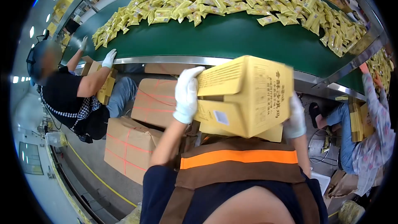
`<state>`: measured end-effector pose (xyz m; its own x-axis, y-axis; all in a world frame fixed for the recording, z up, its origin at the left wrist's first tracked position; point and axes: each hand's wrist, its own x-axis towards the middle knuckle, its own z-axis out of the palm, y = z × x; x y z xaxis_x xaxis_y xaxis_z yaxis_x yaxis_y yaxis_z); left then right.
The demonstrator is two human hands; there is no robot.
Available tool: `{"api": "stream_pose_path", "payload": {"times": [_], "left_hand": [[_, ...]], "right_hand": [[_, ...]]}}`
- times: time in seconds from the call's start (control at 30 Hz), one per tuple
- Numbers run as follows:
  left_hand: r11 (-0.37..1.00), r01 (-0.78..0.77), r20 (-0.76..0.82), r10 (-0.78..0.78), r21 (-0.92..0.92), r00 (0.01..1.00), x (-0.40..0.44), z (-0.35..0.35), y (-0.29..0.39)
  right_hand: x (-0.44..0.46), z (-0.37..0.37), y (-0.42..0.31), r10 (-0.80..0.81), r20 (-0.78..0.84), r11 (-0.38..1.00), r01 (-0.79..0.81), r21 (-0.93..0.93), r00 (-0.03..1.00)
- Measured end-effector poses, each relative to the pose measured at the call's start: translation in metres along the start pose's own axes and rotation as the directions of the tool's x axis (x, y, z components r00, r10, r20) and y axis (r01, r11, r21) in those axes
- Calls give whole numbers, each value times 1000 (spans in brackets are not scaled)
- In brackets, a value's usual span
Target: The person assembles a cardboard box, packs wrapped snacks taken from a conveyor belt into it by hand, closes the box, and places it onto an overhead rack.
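A yellow cardboard box with printed lettering is raised in front of my chest, tilted, a dark gap showing between the flaps on its left face. My left hand, in a white glove, grips its left edge. On the far side, my right hand, also gloved, holds the box's right side; its fingers are mostly hidden and blurred. Just below, more yellow cardboard shows against my brown apron with its orange stripe.
Yellow wrapped packets lie heaped along the green conveyor belt ahead. Brown cartons tied with red string stand on the floor to the left. One co-worker sits at left, another at right, both with yellow cardboard.
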<state>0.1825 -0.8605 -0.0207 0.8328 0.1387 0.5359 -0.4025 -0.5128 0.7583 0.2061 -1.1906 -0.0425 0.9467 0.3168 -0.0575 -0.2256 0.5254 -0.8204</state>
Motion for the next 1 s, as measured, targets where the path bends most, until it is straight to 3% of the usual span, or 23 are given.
{"api": "stream_pose_path", "payload": {"times": [0.03,0.1,0.13,0.17,0.2,0.23,0.27,0.3,0.33,0.37,0.4,0.43,0.47,0.53,0.6,0.63,0.67,0.73,0.83,0.87,0.93,0.97,1.0], "left_hand": [[998,10,-101,-15,-54,995,-17,14,-7],[999,-21,-156,13,-46,988,-66,59,-50],[980,13,11,-16,199,1000,-96,73,-73],[903,-37,178,-44,428,983,-125,88,-96],[648,-148,388,-245,747,889,-145,98,-111],[593,-153,451,-394,791,801,-152,102,-132],[425,-313,504,-476,849,721,-117,81,-86],[555,-130,493,-576,821,653,-69,61,-47],[741,135,341,-453,658,824,-66,48,-74],[872,278,148,-362,403,920,-49,36,-68],[958,161,19,-170,235,985,-27,31,-71],[971,205,32,-210,120,977,9,28,-18],[988,128,184,-142,87,973,35,26,11],[898,-158,495,-73,410,866,39,47,31],[828,-84,535,-278,555,798,29,59,20],[870,-13,527,-287,493,800,29,54,16],[902,61,522,-301,427,798,30,49,12],[925,112,527,-303,363,794,28,43,11],[955,106,492,-235,276,838,13,32,-13],[963,88,484,-205,254,851,-2,29,-29],[972,168,502,-229,165,834,-35,42,-64],[929,368,505,-303,-31,808,-47,57,-70],[810,543,524,-370,-223,767,-62,71,-74]], "right_hand": [[5,4,-27,-4,111,989,20,-149,994],[13,17,-69,35,289,896,98,-433,957],[16,28,-85,88,345,811,134,-570,935],[25,43,-100,233,435,538,258,-803,870],[31,58,-106,403,445,195,399,-896,800],[32,61,-91,380,508,61,527,-848,773],[33,63,-77,462,547,-83,648,-757,698],[32,63,-62,514,590,-3,689,-725,623],[31,67,-37,623,514,-60,691,-720,590],[30,75,-24,641,499,-86,701,-708,583],[31,82,-18,603,573,-62,749,-659,555],[31,93,-11,632,545,-108,759,-642,551],[34,101,-9,632,545,-72,742,-666,550],[40,115,-30,739,446,-7,667,-745,505],[40,86,-28,433,558,93,580,-809,708],[43,66,-24,252,570,154,549,-822,782],[40,46,-9,82,559,-107,565,-818,825],[32,23,2,137,371,-353,395,-848,919],[23,-3,31,49,218,-31,219,-975,975],[21,-12,44,79,183,212,162,-964,980],[24,-20,67,138,134,643,15,-766,981],[22,-14,70,224,112,830,-129,-543,968],[19,-17,73,223,116,789,-110,-605,968]]}}
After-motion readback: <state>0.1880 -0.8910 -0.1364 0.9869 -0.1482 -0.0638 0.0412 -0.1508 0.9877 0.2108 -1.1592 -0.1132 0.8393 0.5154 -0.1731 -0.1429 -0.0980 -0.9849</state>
